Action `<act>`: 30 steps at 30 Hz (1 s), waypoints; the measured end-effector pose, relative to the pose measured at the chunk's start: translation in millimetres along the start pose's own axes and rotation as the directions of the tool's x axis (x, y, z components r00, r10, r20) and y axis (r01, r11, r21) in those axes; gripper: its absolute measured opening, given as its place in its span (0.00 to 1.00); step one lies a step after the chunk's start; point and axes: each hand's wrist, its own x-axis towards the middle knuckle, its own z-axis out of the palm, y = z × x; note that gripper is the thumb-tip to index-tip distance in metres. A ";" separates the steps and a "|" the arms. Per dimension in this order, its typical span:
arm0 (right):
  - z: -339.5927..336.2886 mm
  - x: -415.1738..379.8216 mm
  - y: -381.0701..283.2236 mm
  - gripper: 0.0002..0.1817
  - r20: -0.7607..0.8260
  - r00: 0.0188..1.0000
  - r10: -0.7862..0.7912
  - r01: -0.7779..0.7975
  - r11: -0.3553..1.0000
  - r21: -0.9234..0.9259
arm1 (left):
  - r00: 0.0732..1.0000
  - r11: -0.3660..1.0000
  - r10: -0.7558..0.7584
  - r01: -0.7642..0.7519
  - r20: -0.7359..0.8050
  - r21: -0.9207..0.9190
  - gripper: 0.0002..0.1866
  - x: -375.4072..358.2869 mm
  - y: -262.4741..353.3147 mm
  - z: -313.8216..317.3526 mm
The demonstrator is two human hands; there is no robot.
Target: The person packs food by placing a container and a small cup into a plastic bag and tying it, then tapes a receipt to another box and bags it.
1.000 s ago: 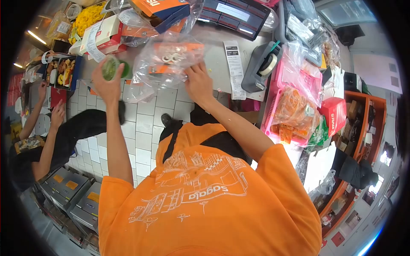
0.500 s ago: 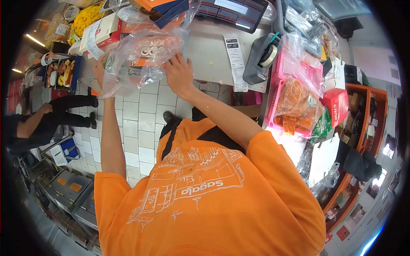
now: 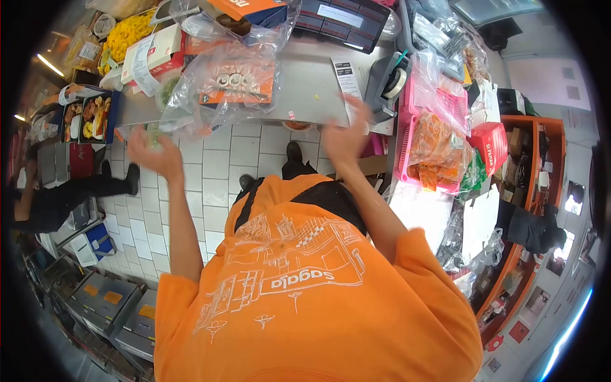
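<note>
My left hand [image 3: 154, 155] hangs in the air just off the counter's near edge, fingers apart, with a pale green blur by its fingertips. My right hand [image 3: 347, 135] is lifted in front of the counter edge, close to a long printed receipt [image 3: 347, 79]; motion smears it, but its fingers look spread and nothing shows in them. Between the hands, on the counter, lies a clear plastic bag [image 3: 184, 105] around an orange box [image 3: 237, 86] with large white lettering. A green-tinted cup [image 3: 167, 91] shows through the bag's left side.
A tape dispenser [image 3: 385, 86] stands right of the receipt, beside a pink basket [image 3: 407, 149] of packets. A tablet screen [image 3: 344, 22] is behind. At left are a red-and-white box [image 3: 153, 54] with a receipt and an open food box [image 3: 89, 118]. Another person's dark-clothed legs [image 3: 76, 184] are at left.
Both hands have come off the bag. My right hand has moved right toward the receipt; my left has drawn back toward me. The bagged box now lies flatter on the counter.
</note>
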 end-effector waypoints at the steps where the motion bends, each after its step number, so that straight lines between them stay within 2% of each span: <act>1: -9.9 -9.3 35.0 0.30 -0.321 0.943 0.085 -0.138 0.980 -0.144 | 0.997 1.000 0.003 -0.001 -0.081 0.031 0.21 -33.8 -9.2 -3.1; 2: -20.2 -4.4 74.5 0.35 -0.400 0.904 0.151 -0.227 0.962 -0.150 | 0.992 0.972 0.122 -0.122 -0.012 -0.200 0.16 -63.7 18.1 0.7; 3: -27.8 -1.0 99.8 0.40 -0.469 0.855 0.220 -0.324 0.934 -0.151 | 0.925 0.761 0.331 -0.146 0.185 -0.632 0.14 -80.5 59.8 12.4; 4: -28.5 1.9 106.3 0.40 -0.463 0.857 0.226 -0.333 0.929 -0.163 | 0.745 0.704 0.575 -0.242 0.336 -0.668 0.13 -76.4 120.4 29.3; 5: -25.2 12.7 112.6 0.43 -0.435 0.877 0.204 -0.282 0.952 -0.122 | 0.649 0.648 0.649 -0.198 0.397 -0.735 0.15 -79.2 171.0 59.0; 6: -22.3 27.4 117.5 0.46 -0.412 0.895 0.172 -0.222 0.972 -0.075 | 0.652 0.691 0.588 -0.098 0.478 -0.716 0.20 -91.9 209.8 90.5; 7: -25.9 38.2 119.1 0.46 -0.414 0.894 0.172 -0.223 0.972 -0.078 | 0.640 0.715 0.568 -0.072 0.517 -0.696 0.25 -99.9 236.7 125.1; 8: -33.0 45.9 118.2 0.45 -0.366 0.907 0.211 -0.267 0.958 -0.109 | 0.619 0.735 0.551 -0.044 0.559 -0.677 0.30 -105.4 250.8 148.4; 9: -39.2 47.4 121.1 0.45 -0.317 0.913 0.256 -0.314 0.938 -0.145 | 0.609 0.731 0.556 -0.034 0.566 -0.682 0.30 -109.7 251.6 155.9; 10: -43.6 49.5 127.7 0.39 -0.406 0.910 0.081 -0.194 0.950 -0.246 | 0.569 0.778 0.557 -0.100 0.605 -0.621 0.34 -112.5 252.5 164.0; 11: -53.4 51.4 116.9 0.39 -0.401 0.912 0.084 -0.200 0.945 -0.257 | 0.532 0.816 0.547 -0.167 0.647 -0.553 0.39 -115.2 253.9 169.6; 12: -65.2 50.4 104.9 0.39 -0.355 0.920 0.166 -0.260 0.936 -0.238 | 0.472 0.831 0.539 -0.162 0.697 -0.533 0.43 -117.5 251.4 173.9; 13: -68.5 50.6 96.8 0.39 -0.312 0.917 0.247 -0.321 0.922 -0.216 | 0.465 0.831 0.539 -0.157 0.702 -0.534 0.43 -115.4 251.1 177.1; 14: -63.7 45.1 99.1 0.39 -0.345 0.917 0.199 -0.299 0.916 -0.269 | 0.471 0.830 0.542 -0.170 0.696 -0.531 0.43 -114.8 250.2 176.4; 17: -42.3 30.8 121.8 0.40 -0.374 0.911 0.175 -0.276 0.932 -0.237 | 0.464 0.829 0.545 -0.175 0.698 -0.531 0.42 -117.0 251.8 174.6; 18: -44.1 28.9 127.5 0.44 -0.312 0.913 0.264 -0.331 0.925 -0.186 | 0.460 0.831 0.540 -0.163 0.704 -0.531 0.41 -116.6 252.1 174.8; 21: -52.5 20.6 127.1 0.49 -0.246 0.929 0.277 -0.302 0.950 -0.073 | 0.473 0.805 0.566 -0.140 0.675 -0.577 0.39 -118.5 246.3 177.0; 23: -64.2 7.4 125.3 0.47 -0.204 0.933 0.297 -0.306 0.952 -0.015 | 0.495 0.785 0.586 -0.150 0.642 -0.601 0.36 -104.8 246.6 163.7; 25: -75.7 -10.4 119.2 0.38 -0.273 0.924 0.269 -0.211 0.952 0.223 | 0.523 0.773 0.592 -0.154 0.613 -0.615 0.33 -93.0 241.9 139.8; 26: -82.0 -22.0 113.7 0.38 -0.255 0.929 0.267 -0.210 0.950 0.229 | 0.498 0.722 0.657 -0.197 0.566 -0.664 0.30 -89.1 230.7 120.2; 27: -89.0 -32.1 107.4 0.30 -0.199 0.939 0.282 -0.231 0.941 0.247 | 0.466 0.661 0.722 -0.242 0.512 -0.711 0.28 -81.6 220.4 96.2; 28: -92.1 -31.5 104.0 0.23 -0.149 0.944 0.295 -0.250 0.932 0.264 | 0.611 0.679 0.665 -0.258 0.429 -0.687 0.27 -59.3 215.3 57.8; 29: -89.6 -22.9 94.0 0.23 -0.153 0.942 0.299 -0.250 0.928 0.275 | 0.776 0.689 0.567 -0.262 0.277 -0.676 0.26 -51.3 192.7 39.5; 30: -87.1 -17.1 72.2 0.18 0.090 0.948 0.307 -0.319 0.924 0.211 | 0.931 0.902 0.304 -0.214 0.201 -0.376 0.29 -48.5 170.1 11.1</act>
